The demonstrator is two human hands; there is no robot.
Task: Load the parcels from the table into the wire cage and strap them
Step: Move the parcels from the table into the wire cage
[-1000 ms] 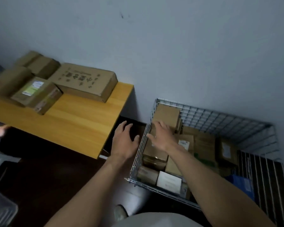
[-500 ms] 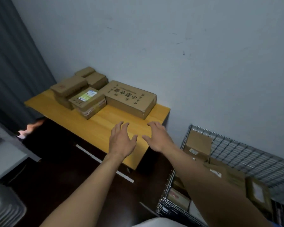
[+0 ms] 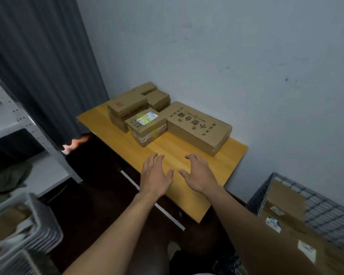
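Note:
Several cardboard parcels lie at the back of the wooden table (image 3: 189, 181). The largest is a long flat box with black print (image 3: 199, 127) on the right. A smaller box with a yellow-green label (image 3: 145, 126) sits left of it, and more brown boxes (image 3: 127, 104) are stacked behind. My left hand (image 3: 155, 175) and my right hand (image 3: 199, 173) hover side by side over the table's bare front part, fingers spread, holding nothing. The wire cage (image 3: 316, 205) at the lower right holds cardboard parcels (image 3: 284, 199).
A dark curtain (image 3: 48, 66) hangs at the left by the table's far corner. A grey metal shelf (image 3: 26, 124) stands at the left edge, with white plastic crates (image 3: 22, 231) below it. The floor under the table is dark.
The view has swung left from the cage to the table. Both hands left the cage's rim and parcels and moved out over the tabletop, toward the boxes.

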